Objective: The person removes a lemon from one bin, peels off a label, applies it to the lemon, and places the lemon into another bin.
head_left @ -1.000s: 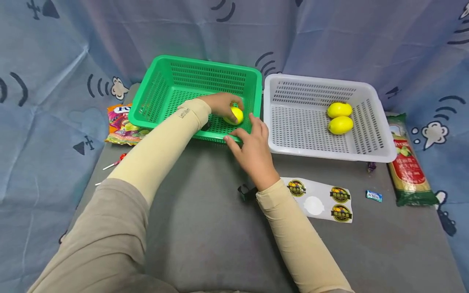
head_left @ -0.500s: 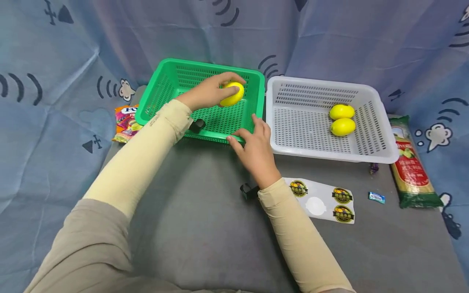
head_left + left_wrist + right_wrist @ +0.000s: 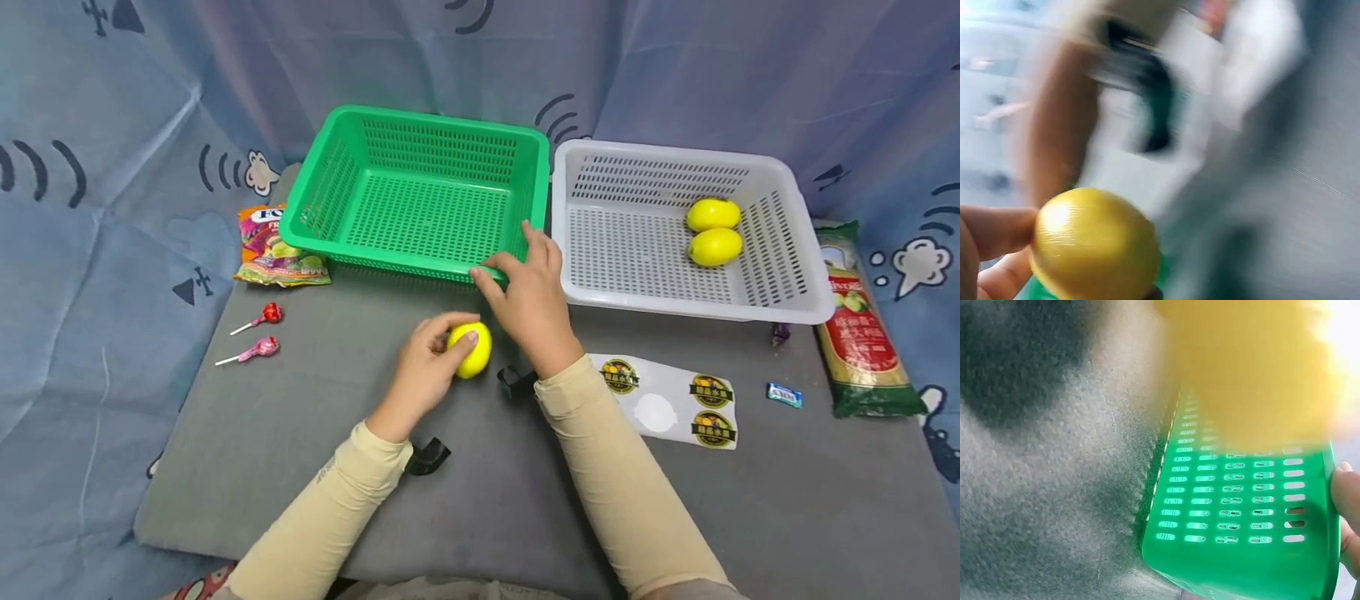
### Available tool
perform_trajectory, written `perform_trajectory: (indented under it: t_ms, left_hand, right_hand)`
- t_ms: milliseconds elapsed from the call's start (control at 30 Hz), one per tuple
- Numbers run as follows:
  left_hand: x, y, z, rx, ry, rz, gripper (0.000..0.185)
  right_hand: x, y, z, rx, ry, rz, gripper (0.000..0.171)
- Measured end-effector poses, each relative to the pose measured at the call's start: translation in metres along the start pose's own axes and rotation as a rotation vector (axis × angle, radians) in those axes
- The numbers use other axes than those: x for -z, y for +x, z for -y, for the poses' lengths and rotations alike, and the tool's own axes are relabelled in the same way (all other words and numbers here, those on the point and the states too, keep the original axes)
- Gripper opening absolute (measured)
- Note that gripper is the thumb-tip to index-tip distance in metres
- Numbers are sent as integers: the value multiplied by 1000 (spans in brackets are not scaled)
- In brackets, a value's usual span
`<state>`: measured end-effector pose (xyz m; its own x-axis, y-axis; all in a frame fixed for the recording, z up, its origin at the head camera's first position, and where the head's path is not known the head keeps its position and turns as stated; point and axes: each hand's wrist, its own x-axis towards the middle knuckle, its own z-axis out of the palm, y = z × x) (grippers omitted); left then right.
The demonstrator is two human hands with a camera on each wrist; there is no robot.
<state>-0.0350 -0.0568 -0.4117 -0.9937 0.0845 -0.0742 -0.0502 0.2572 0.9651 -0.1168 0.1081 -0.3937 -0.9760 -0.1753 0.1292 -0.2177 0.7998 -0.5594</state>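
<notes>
A yellow lemon is pinched between the thumb and fingers of my left hand, in front of the green basket. The left wrist view shows the same lemon close up, with fingertips on its side. My right hand holds the front right corner of the green plastic basket, thumb and fingers at its rim. In the right wrist view, fingertips sit at the rim, and a blurred yellow shape covers the top. Inside the white basket, two lemons lie together at the right.
Two lollipops and a colourful candy bag lie at left. A sticker sheet is partly behind my right forearm. To its right are a small blue-wrapped sweet and a green-ended packet. A patterned curtain hangs behind.
My left hand has lifted the lemon out of the green basket and brought it toward me over the grey table. The right hand stays at the basket's corner.
</notes>
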Motion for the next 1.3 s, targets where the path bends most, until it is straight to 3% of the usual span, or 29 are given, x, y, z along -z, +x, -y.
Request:
perform_trajectory:
  t_ms: [67,133,367,433,567,667,767,833,900,967,1067,1200,1300]
  left_hand:
    - [-9,-2,16,24,152,-22,28]
    - [-13,-2,24,18,239,-44,28]
    - [-19,-1,27,-40,301,-50,34]
    - [-21,0,28,-46,314,-44,35]
    - [-27,-1,24,-70,378,-61,37]
    - [-34,0,17,-176,463,-116,37]
    - [-48,0,7,-391,530,-141,38]
    - [-64,-2,-3,-525,569,-78,38]
    - [-84,-4,-13,-569,617,61,41]
    - [-106,-2,-17,-518,703,222,45]
    - [-134,3,-13,-432,871,365,50]
    - [-150,7,-3,-432,960,407,52]
    - [-150,5,-1,-433,901,406,49]
  right_hand:
    - [0,-1,0,1,2,1,36]
    - [0,-1,0,5,2,5,37]
    - [17,-3,4,6,23,53,39]
    - [32,-15,2,6,84,24,38]
    - [64,-63,-15,-37,252,-137,30]
    - [79,-103,-41,-151,305,-207,29]
    - [84,-137,-68,-319,274,-160,37]
    - [82,-155,-84,-406,229,-98,45]
    - [78,-167,-98,-450,180,-42,52]
    - [74,-175,-107,-467,155,-1,57]
    - [70,-180,-111,-489,138,40,63]
    - [67,-181,-111,-529,147,73,66]
    - [69,-184,-112,-549,172,67,65]
